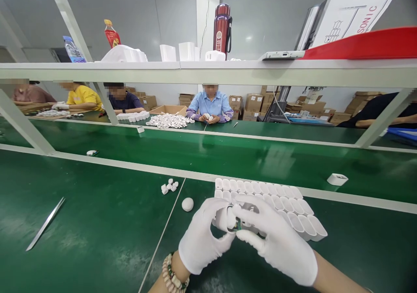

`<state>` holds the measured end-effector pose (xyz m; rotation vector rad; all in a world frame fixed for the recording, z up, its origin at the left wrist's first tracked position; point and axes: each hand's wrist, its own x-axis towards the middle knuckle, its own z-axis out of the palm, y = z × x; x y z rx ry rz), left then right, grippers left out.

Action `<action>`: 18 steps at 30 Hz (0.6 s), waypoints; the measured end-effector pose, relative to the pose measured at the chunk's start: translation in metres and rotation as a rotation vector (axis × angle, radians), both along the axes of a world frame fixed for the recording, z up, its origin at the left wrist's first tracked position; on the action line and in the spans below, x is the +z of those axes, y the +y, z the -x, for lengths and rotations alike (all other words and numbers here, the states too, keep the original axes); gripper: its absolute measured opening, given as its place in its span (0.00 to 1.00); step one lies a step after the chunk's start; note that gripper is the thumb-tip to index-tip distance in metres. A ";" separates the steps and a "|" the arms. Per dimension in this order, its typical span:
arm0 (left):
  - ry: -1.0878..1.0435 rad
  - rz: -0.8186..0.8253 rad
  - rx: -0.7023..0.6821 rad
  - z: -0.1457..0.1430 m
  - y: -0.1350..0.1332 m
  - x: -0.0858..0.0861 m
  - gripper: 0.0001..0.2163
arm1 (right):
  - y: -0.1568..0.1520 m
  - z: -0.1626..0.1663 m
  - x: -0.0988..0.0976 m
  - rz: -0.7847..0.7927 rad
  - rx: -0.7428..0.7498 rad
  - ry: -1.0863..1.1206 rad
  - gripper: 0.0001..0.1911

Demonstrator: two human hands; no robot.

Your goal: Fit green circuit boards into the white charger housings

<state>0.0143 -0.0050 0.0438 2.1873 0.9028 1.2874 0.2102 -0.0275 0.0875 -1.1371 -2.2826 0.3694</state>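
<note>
Both my hands wear white gloves and meet low in the middle of the green bench. My left hand (203, 236) is closed round a small white plastic shell (224, 218). My right hand (275, 241) pinches a small green and dark part (237, 224) against the shell's open end. Right behind my fingers stand two rows of several white shells (276, 199), packed side by side. A bead bracelet (172, 278) sits on my left wrist.
Small white caps (169, 186) and a white oval piece (187, 204) lie left of my hands, metal tweezers (45, 223) further left. A single white shell (337, 179) rests on the green belt (228, 154). Several seated people work across it. An overhead shelf (208, 69) carries bottles and boxes.
</note>
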 end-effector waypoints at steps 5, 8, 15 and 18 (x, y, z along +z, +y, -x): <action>-0.050 0.072 -0.148 -0.015 -0.004 -0.003 0.18 | 0.002 0.005 -0.008 0.353 0.042 0.312 0.29; -0.035 0.046 -0.122 -0.020 -0.005 -0.005 0.09 | 0.000 0.010 -0.014 0.507 0.136 0.382 0.23; 0.160 0.054 -0.104 -0.018 -0.004 -0.016 0.07 | -0.004 0.010 -0.016 0.578 0.222 0.525 0.12; 0.186 0.041 -0.117 -0.019 -0.003 -0.013 0.03 | -0.006 0.013 -0.013 0.612 0.215 0.520 0.08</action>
